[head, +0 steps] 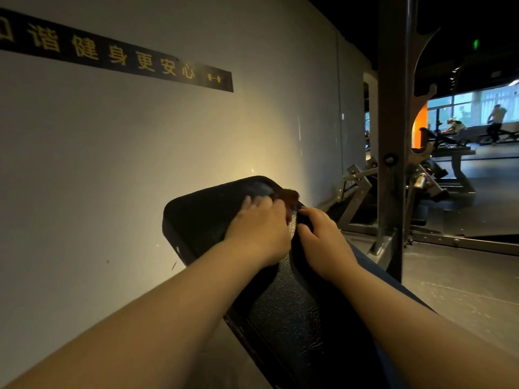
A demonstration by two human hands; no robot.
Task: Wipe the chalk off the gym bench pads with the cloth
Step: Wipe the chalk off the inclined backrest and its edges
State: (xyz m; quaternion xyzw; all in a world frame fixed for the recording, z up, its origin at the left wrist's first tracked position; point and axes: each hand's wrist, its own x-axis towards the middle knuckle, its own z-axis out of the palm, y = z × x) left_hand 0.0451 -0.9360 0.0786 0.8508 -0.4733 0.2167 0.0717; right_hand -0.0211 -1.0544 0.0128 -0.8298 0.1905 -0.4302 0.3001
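A black padded bench pad point(202, 214) slopes up from the lower right toward the wall. A pale smear shows near its top end. A dark reddish cloth point(290, 196) lies on the pad's upper right part. My left hand point(259, 228) lies over the cloth with its fingers curled on it, pressing it to the pad. My right hand point(320, 237) grips the pad's right edge, fingers curled over the side. Most of the cloth is hidden under my left hand.
A grey wall with a black banner point(118, 56) runs close along the left. A dark steel upright point(393, 136) stands just right of the bench, with other gym machines point(438, 175) behind. People exercise far off by the windows. Grey floor point(463, 279) lies to the right.
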